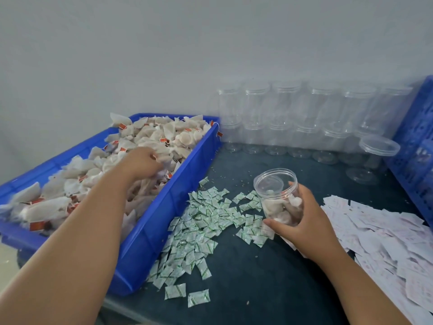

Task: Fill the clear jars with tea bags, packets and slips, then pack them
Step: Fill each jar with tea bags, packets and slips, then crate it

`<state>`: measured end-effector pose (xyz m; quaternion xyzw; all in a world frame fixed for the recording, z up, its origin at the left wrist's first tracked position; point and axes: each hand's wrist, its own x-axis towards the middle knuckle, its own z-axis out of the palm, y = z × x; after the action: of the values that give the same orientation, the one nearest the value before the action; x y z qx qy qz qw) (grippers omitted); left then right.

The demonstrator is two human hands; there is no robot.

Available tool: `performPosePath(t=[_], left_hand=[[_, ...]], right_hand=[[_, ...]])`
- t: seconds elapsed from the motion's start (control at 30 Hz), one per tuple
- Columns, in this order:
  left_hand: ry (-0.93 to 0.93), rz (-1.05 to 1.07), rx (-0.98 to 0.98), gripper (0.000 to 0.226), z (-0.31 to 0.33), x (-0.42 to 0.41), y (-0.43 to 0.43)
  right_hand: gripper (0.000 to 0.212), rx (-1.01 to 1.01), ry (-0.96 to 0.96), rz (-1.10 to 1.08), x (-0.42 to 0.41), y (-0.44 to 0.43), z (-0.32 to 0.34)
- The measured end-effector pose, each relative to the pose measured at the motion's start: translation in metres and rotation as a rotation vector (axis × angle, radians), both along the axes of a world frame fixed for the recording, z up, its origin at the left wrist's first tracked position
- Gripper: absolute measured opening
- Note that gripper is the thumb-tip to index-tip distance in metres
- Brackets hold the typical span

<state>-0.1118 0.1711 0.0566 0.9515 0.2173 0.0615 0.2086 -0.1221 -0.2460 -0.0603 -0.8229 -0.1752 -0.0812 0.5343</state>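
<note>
**Left hand**: reaches into the blue tray, palm down. The fingers curl downward into the heap of tea bags, and the fingertips are buried among the bags. A red tag lies just beside the thumb. Whether the fingers have closed on a bag cannot be told.

**Right hand**: grips the jar. The thumb presses the near wall close to the base. The other fingers wrap the far side, with one fingertip showing below the rim. The jar is tilted, and its open mouth faces up and toward the left hand. Several tea bags lie inside it, between the thumb and the wrapping fingers. Whether the base touches the table cannot be told.

**Packets**: green-and-white, loose on the table. They spread from just under the right thumb toward the tray wall and back toward the person.

**Slips**: a pale heap on the table at the outer side of the right hand, behind the knuckles and wrist.

**Empty jars**: stacked in two tiers against the wall, well beyond the right fingertips. A further jar with a lid stands at the end of the row, beside the blue crate.
</note>
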Motion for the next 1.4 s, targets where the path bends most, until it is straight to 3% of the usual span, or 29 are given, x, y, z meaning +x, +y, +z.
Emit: performPosePath(t=[0.1, 0.23, 0.37, 0.57, 0.7, 0.83, 0.97, 1.07, 1.2, 1.33, 1.4], left_hand=[[-0.285, 0.059, -0.351, 0.020, 0.016, -0.007, -0.004], [-0.520, 0.001, -0.680, 0.018, 0.043, -0.013, -0.022], [-0.683, -0.178, -0.798, 0.020, 0.083, -0.023, -0.064], [-0.668, -0.421, -1.071, 0.009, 0.098, -0.036, -0.152], [-0.521, -0.526, -1.180, 0.024, 0.061, -0.033, -0.202], [-0.414, -0.475, -1.068, 0.020, 0.024, -0.025, -0.223], [-0.387, -0.575, -0.421, 0.018, 0.004, -0.023, -0.215], [-0.367, -0.617, -0.171, 0.016, 0.002, -0.026, -0.210], [-0.386, -0.571, -0.222, 0.004, 0.006, -0.030, -0.209], [-0.105, -0.620, -0.058, 0.019, 0.007, -0.030, -0.211], [-0.122, -0.628, -0.128, 0.015, 0.006, -0.029, -0.213]], right_hand=[[0.104, -0.006, -0.005, 0.004, 0.001, 0.001, -0.001], [0.101, 0.015, -0.002, 0.013, 0.001, 0.001, -0.001], [0.100, 0.013, -0.006, 0.033, 0.002, 0.001, -0.001], [0.098, -0.039, -0.018, 0.100, -0.002, 0.005, 0.000], [0.098, -0.045, -0.017, 0.125, -0.001, 0.007, -0.001], [0.100, 0.015, -0.008, 0.120, 0.000, 0.006, -0.001], [0.095, 0.042, -0.048, 0.078, -0.002, 0.007, 0.002], [0.096, 0.011, -0.053, 0.085, -0.001, 0.008, 0.000], [0.097, 0.030, -0.053, 0.089, 0.000, 0.008, 0.000], [0.094, 0.049, -0.106, 0.063, -0.002, 0.008, 0.003], [0.094, 0.055, -0.100, 0.067, -0.002, 0.008, 0.002]])
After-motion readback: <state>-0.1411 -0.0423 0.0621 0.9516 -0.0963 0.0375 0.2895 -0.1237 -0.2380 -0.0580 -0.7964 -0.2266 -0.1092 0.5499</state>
